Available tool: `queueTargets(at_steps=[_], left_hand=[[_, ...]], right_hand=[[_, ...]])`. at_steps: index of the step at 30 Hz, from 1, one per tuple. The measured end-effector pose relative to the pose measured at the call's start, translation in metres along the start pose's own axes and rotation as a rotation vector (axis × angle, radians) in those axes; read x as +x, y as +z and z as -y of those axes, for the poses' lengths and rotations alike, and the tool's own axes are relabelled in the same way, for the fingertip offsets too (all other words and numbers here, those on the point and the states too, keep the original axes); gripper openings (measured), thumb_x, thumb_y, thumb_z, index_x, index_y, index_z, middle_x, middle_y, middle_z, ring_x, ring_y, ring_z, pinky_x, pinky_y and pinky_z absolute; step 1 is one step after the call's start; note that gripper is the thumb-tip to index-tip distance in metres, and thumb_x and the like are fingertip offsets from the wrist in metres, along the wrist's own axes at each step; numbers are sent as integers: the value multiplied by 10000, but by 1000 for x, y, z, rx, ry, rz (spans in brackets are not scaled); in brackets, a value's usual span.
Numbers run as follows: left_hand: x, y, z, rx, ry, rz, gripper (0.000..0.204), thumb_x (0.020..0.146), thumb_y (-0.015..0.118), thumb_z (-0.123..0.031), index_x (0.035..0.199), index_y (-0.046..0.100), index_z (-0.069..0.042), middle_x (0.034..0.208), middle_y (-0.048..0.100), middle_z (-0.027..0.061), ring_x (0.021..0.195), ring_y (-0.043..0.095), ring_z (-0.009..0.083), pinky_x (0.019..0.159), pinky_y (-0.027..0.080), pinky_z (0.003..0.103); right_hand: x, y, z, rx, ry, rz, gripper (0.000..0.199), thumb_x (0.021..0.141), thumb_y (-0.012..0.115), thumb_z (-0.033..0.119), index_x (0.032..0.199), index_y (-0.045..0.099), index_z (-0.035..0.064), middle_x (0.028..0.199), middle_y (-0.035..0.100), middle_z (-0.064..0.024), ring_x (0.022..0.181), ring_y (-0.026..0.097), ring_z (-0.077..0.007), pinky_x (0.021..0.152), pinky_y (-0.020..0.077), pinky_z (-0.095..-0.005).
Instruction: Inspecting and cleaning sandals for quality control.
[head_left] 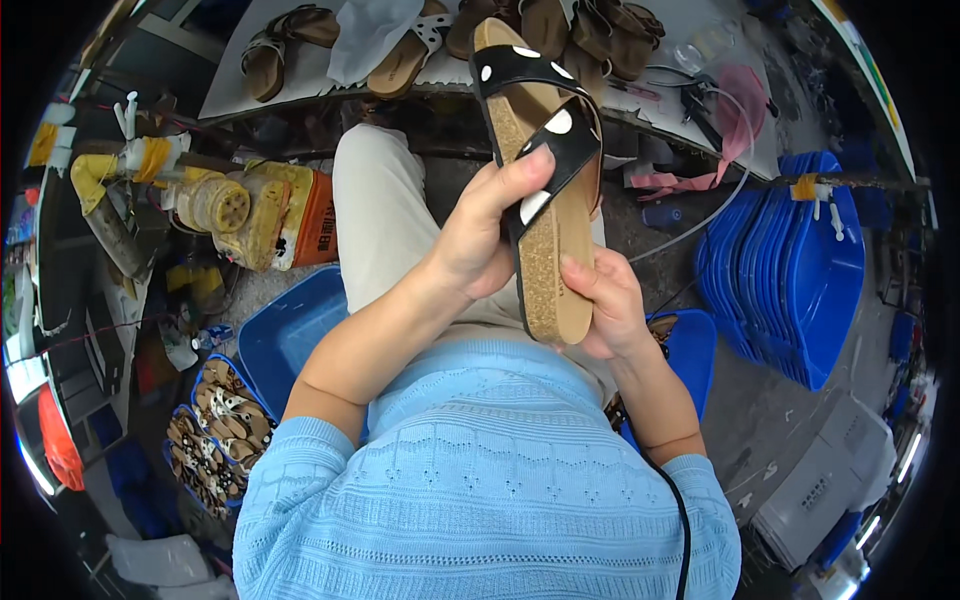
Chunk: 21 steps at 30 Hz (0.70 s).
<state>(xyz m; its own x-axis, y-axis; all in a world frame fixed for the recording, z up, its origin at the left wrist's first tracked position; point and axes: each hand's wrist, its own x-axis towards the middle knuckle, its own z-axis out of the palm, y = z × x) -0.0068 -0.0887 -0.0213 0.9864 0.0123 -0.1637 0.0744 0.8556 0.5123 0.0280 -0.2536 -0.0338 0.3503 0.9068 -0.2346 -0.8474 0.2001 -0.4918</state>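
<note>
Nearest the camera, your light-blue knit top (480, 480) fills the lower middle, with a black cable (679, 510) running down its right side. Beyond it, raised in front of your body and tilted slightly, is the dotted sandal (572, 222), toe end away from you, cork-sided heel toward you. Your left hand (485, 225) grips its middle from the left, thumb pressed on the black strap with white spots; your right hand (608, 300) grips the heel end, thumb on the footbed, its other fingers partly hidden. Past the sandal, the ragged front edge of the worktop (228, 92) crosses the view, and the toe end overlaps that edge as you see it; whether they touch cannot be told. To your right, a gap over the floor (665, 265) separates your forearm from the stacked blue basins (780, 270); a clear tube (738, 185) curves across it. To your left, room is narrower: your beige trouser leg (375, 200), a yellow-and-orange container (305, 215) and a blue bin (290, 335) stand close together, with baskets of sandals (225, 420) beside the bin. Along the worktop, other sandals (400, 65) and white plastic sheeting (370, 35) occupy the left and middle; pink material (740, 110) hangs at its right.
</note>
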Motion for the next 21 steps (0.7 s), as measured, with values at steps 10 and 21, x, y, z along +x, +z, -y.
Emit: queueTargets(at_steps=[10,21], left_hand=[[-5,-27,-11,212,148,64,1149,620,632,-773,1411,297,-11,1340,474,170,1244,483,269,1045,401,440],[-4,-26,-23,315,237,217,1443,439,604,-894,1451,180,43,1392,401,262,1277,449,350,1040,420,453]], right_hand=[[-9,-30,-27,-163,-60,-76,377,920,589,95,1247,491,-63,1145,608,-130,1040,603,-196,900,493,-334],[-18,-45,-28,-580,-48,6,385,906,624,119,1220,511,-74,1112,614,-123,995,600,-163,868,485,-290]])
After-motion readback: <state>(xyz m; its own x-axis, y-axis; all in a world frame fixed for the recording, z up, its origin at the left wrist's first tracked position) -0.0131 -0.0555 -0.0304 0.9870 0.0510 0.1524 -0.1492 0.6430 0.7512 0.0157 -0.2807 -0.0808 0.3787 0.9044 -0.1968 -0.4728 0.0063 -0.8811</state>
